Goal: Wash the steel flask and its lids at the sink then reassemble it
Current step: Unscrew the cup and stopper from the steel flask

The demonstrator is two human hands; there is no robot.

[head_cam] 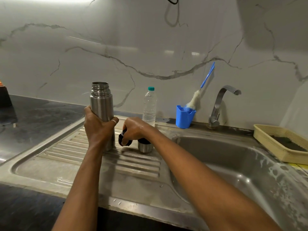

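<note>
The steel flask (102, 101) stands upright on the ribbed draining board (93, 155), its threaded mouth uncovered. My left hand (98, 127) is wrapped around its lower body. Just right of it, my right hand (135, 129) grips a black inner lid (122, 140), tilted and lifted slightly off the board. The steel outer cap (145, 147) sits on the board beside that lid, partly hidden by my right wrist.
A clear water bottle (149, 107) stands behind the lids. A blue cup (185, 118) holds a bottle brush (194, 100). The tap (220, 105) overhangs the wet sink basin (233, 164). A cream basket (281, 144) lies at the right.
</note>
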